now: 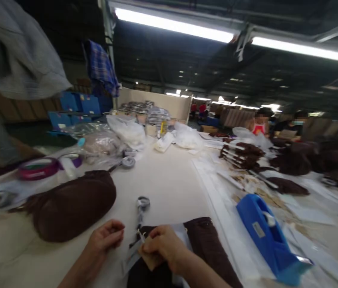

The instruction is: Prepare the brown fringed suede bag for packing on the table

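Note:
In the head view, my right hand pinches a small tan paper tag between thumb and fingers. It hangs over a dark brown fabric item, which lies near the front of the table with a strip of clear film or white paper at its side. Left of it, my left hand hovers with loosely curled fingers, thumb apart from them, and nothing visible between. A stuffed brown fabric pouch rests beyond my left hand. Just past the right hand lies a black-and-white coiled strap or tape, blurred.
A blue tape dispenser stands at right. Purple tape rolls and plastic-wrapped goods lie at left. Brown fabric stacks fill the right side. White plastic bags sit farther back. Co-workers are at the far right.

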`<state>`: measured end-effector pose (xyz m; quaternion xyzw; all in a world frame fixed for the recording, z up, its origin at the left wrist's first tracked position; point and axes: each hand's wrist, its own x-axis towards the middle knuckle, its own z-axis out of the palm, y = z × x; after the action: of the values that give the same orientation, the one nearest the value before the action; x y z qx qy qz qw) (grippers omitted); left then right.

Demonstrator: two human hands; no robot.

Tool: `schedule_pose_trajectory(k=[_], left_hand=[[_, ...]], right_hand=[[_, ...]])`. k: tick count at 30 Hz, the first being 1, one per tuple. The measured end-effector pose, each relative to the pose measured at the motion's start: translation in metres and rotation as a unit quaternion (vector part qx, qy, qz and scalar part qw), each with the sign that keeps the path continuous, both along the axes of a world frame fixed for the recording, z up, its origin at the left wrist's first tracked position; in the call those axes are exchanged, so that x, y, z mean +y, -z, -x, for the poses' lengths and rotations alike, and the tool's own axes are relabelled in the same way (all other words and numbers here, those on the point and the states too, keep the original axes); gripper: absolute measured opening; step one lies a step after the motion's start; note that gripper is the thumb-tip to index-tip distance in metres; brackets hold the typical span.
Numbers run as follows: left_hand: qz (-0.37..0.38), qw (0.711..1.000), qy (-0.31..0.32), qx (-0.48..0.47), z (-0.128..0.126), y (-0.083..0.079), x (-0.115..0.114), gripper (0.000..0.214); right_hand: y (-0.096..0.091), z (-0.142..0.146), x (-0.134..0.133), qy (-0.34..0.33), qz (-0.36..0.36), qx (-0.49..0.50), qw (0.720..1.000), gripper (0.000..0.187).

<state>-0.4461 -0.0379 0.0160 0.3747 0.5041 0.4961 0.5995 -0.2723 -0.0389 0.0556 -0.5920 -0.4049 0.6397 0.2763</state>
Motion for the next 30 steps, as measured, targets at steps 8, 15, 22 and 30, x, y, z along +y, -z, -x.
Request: schedule_pose_trajectory(k=[8, 15, 22, 30], left_hand=[[-0.024, 0.995, -0.069, 0.062, -0.017, 0.005, -0.033, 0.037], [0.003, 0.995, -0.005, 0.095, -0.022, 0.007, -0.033, 0.040], [0.024, 0.999, 0.009, 0.034, -0.027, -0.012, -0.041, 0.032], [0.030, 0.997, 0.059, 0.028, -0.029, -0.018, -0.040, 0.030]], right_hand=[[-0.007, -0.001, -0.008, -0.015, 0.054, 0.028, 0.998, 0.020], [-0.014, 0.003, -0.014, -0.029, 0.036, 0.039, 0.998, 0.011], [-0.016, 0.003, -0.017, -0.034, 0.029, 0.020, 0.999, 0.015], [-0.016, 0.001, -0.006, -0.050, 0.092, 0.009, 0.994, 0.018]])
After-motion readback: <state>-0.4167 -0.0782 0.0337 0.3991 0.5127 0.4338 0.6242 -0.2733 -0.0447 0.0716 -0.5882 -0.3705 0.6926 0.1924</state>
